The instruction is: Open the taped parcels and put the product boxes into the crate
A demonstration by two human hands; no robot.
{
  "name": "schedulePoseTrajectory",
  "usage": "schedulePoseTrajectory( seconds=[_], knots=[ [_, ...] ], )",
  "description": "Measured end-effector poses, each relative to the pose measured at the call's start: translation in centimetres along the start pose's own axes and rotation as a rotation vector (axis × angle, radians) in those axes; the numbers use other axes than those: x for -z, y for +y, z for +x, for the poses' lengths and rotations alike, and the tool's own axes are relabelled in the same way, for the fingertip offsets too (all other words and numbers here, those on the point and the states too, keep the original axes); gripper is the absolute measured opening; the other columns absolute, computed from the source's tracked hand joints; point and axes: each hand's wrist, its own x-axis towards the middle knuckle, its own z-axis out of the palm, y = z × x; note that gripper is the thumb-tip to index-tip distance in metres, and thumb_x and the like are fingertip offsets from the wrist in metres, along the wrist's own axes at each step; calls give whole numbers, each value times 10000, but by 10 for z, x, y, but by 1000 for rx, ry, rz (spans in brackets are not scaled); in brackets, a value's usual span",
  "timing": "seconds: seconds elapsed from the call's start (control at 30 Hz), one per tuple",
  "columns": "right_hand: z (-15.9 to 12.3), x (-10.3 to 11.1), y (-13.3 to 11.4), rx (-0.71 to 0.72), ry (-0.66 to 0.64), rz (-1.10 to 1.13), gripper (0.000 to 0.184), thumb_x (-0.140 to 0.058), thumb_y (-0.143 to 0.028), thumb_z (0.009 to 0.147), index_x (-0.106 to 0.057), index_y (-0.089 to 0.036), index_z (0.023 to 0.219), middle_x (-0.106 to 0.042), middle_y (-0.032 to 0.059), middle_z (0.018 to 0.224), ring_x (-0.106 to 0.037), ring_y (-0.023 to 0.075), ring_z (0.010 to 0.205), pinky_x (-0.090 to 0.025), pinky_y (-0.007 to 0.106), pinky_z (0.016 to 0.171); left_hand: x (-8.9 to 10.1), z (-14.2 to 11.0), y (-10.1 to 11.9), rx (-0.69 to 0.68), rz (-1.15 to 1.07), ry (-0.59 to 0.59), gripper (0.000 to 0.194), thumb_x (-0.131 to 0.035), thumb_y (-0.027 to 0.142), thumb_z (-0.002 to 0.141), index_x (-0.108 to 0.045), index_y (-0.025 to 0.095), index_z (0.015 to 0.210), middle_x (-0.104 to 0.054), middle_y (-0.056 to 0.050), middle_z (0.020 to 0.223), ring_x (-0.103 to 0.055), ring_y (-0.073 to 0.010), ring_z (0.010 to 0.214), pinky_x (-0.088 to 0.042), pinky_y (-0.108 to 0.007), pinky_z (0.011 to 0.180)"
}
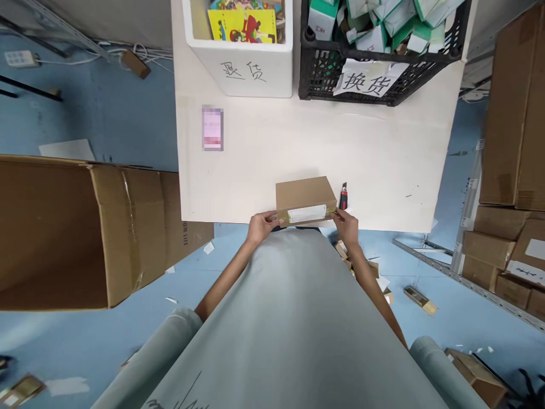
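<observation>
A small brown cardboard box (305, 194) with a white label and yellowish tape on its near side sits at the front edge of the white table (264, 147). My left hand (263, 225) grips its near left corner, fingers curled on the box. My right hand (347, 224) holds the near right corner, fingers closed against it. A red and black utility knife (343, 197) lies on the table just right of the box, beside my right hand.
A white bin (242, 68) with colourful books and a black crate (378, 62) of green-white cartons stand at the table's back. A pink phone (212, 128) lies at left. A big open carton (85, 233) stands left; stacked cartons (511, 170) stand right. Scraps litter the blue floor.
</observation>
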Motion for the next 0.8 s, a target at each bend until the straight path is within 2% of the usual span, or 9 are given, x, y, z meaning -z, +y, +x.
schedulePoseTrajectory(
  seconds=[0.17, 0.3, 0.37, 0.43, 0.53, 0.67, 0.73, 0.8],
  knots=[
    [32, 3, -20, 62, -42, -33, 388, -737, -427, 973, -896, -219, 1260, -885, 113, 1290, -859, 310, 1104, -673, 470, 1085, 9, 21, 15, -44, -118, -9, 691, -1010, 672, 674, -910, 214, 1182, -901, -109, 1061, -844, -390, 1133, -652, -508, 1083],
    [83, 4, -51, 114, -74, -93, 351, -726, -423, 990, -905, -217, 1210, -890, 109, 1271, -851, 324, 1121, -656, 491, 1094, 19, 58, 46, -40, -155, 97, 526, -1029, 601, 703, -908, 185, 1002, -888, -125, 1078, -820, -369, 1117, -645, -509, 1084],
    [113, 4, -71, 138, -86, -57, 349, -720, -460, 1008, -904, -216, 1176, -895, 86, 1253, -847, 309, 1116, -654, 468, 1081, 25, 79, 65, -31, -204, 143, 482, -1039, 554, 713, -896, 173, 971, -878, -122, 1066, -809, -341, 1096, -648, -489, 1065],
    [141, 2, -90, 173, -99, -42, 365, -721, -500, 1018, -904, -196, 1103, -904, 72, 1172, -839, 291, 1085, -659, 417, 1026, 31, 100, 85, -39, -222, 191, 439, -1038, 509, 722, -884, 167, 950, -869, -107, 1021, -800, -304, 1057, -655, -456, 1035],
    [172, -1, -117, 150, -97, -82, 408, -725, -539, 1030, -873, -176, 919, -880, 61, 937, -817, 269, 984, -650, 353, 926, 35, 123, 111, -59, -145, 281, 338, -969, 491, 806, -853, 178, 857, -833, -70, 890, -789, -272, 1004, -656, -416, 1001],
    [188, -2, -133, 120, -115, -131, 402, -712, -494, 1042, -814, -195, 793, -828, 55, 818, -802, 252, 910, -628, 344, 909, 33, 129, 127, -14, -161, 329, 277, -907, 416, 865, -822, 157, 814, -817, -82, 889, -785, -249, 929, -671, -421, 966],
    [183, 0, -128, 135, -124, -131, 363, -698, -469, 1039, -830, -194, 842, -847, 69, 874, -814, 261, 946, -628, 362, 943, 32, 121, 124, -12, -213, 313, 284, -917, 412, 857, -840, 141, 882, -834, -94, 959, -790, -242, 920, -682, -435, 969],
    [169, 3, -114, 164, -132, -100, 301, -712, -446, 1017, -855, -189, 951, -879, 94, 1011, -826, 272, 1024, -631, 385, 994, 29, 106, 113, -22, -252, 280, 372, -959, 455, 818, -861, 136, 981, -848, -100, 1014, -802, -251, 948, -691, -452, 986]
  ],
)
